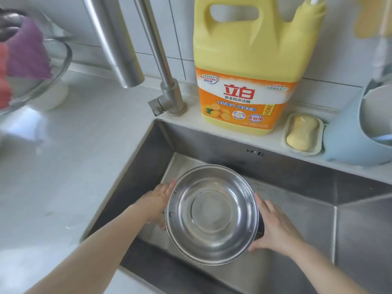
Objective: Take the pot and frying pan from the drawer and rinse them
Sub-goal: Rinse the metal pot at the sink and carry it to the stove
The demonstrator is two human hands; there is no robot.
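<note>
Pot [212, 215] held over sink [297, 219] — left hand [158, 205] and right hand [275, 227] clamped on opposite sides, opening up. Yellow detergent jug [247, 66] on ledge behind — label reads 立白, 食品用. Soap [302, 132] in dish beside.

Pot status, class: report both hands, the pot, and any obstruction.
Left hand and right hand grip pot sides. Pot over sink, no water visible. Nothing obstructing.
</note>
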